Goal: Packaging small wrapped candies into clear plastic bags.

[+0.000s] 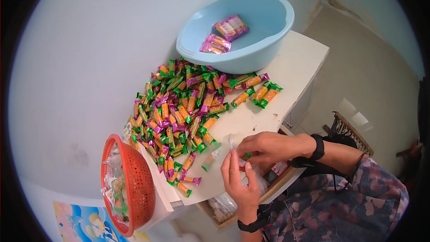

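Observation:
My left hand (239, 179) pinches the edge of a clear plastic bag (231, 141) between its fingers. Close against it, my right hand (272, 148) is bent over the same bag, with its fingertips partly hidden. A bit of green and purple wrapper shows between the hands. Beyond them, a big heap of small wrapped snack bars (174, 107) in green, purple and orange foil covers much of the white tabletop (248, 121). A few loose bars (268, 94) lie right of the heap. The light blue plastic basin (235, 60) holds a few clear packs of bars (231, 28).
An orange-red plastic basket (139, 188) with crumpled bags and wrappers stands at the table's left end. Below my hands, an open wooden drawer (277, 188) holds plastic bags (223, 205) and a dark-screened device. A wall runs behind the table; a woven seat (352, 132) stands on the right.

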A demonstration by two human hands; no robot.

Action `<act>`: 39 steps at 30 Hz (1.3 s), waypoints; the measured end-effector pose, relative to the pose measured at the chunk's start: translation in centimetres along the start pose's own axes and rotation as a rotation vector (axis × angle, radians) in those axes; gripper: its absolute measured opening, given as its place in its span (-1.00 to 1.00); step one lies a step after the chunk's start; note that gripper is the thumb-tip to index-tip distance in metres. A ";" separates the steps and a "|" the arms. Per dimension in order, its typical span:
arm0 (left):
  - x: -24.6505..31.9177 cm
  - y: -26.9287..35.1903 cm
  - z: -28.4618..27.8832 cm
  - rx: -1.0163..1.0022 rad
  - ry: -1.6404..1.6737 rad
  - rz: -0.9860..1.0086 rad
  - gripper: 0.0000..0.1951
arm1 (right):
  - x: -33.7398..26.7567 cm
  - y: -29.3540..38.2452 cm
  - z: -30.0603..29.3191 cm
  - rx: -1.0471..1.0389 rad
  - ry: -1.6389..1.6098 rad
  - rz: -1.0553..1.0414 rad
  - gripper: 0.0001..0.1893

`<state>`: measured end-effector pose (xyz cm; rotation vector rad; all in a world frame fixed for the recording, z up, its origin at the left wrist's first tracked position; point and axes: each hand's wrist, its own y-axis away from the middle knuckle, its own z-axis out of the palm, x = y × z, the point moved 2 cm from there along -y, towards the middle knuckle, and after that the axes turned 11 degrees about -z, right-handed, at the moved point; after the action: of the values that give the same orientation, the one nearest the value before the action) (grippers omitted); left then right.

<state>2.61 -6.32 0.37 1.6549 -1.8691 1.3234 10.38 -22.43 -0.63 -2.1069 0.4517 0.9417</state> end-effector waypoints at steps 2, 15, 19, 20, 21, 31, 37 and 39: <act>0.0 0.2 0.0 0.006 0.003 -0.031 -0.45 | -0.1 0.0 0.1 0.005 -0.014 -0.003 -0.72; -0.7 0.5 -0.4 0.071 0.066 -0.052 -0.49 | -0.8 -0.8 0.5 0.006 -0.059 0.183 -0.66; -1.2 1.1 -0.4 0.084 0.086 -0.107 -0.48 | -1.2 -0.8 0.8 0.037 -0.088 0.192 -0.68; -1.3 1.0 -0.4 0.082 0.071 -0.082 -0.47 | -1.4 -0.9 0.9 0.046 -0.081 0.164 -0.68; -1.3 0.9 -0.4 0.082 0.056 -0.056 -0.47 | -1.5 -1.0 1.2 0.011 -0.093 0.185 -0.65; -2.0 2.3 -1.6 0.157 0.051 -0.086 -0.44 | -2.8 -2.4 -0.9 0.172 -0.325 0.283 -0.70; -2.8 4.0 -3.7 0.261 0.121 -0.127 -0.42 | -1.8 -7.0 0.2 0.203 0.304 -0.081 -0.86; -2.9 4.3 -4.3 0.274 0.136 -0.145 -0.42 | -1.1 -7.9 1.4 0.090 0.444 -0.107 -0.85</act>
<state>-1.85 -1.60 -1.39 1.7408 -1.5152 1.6419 13.56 -16.29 3.53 -2.2298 0.5833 0.3792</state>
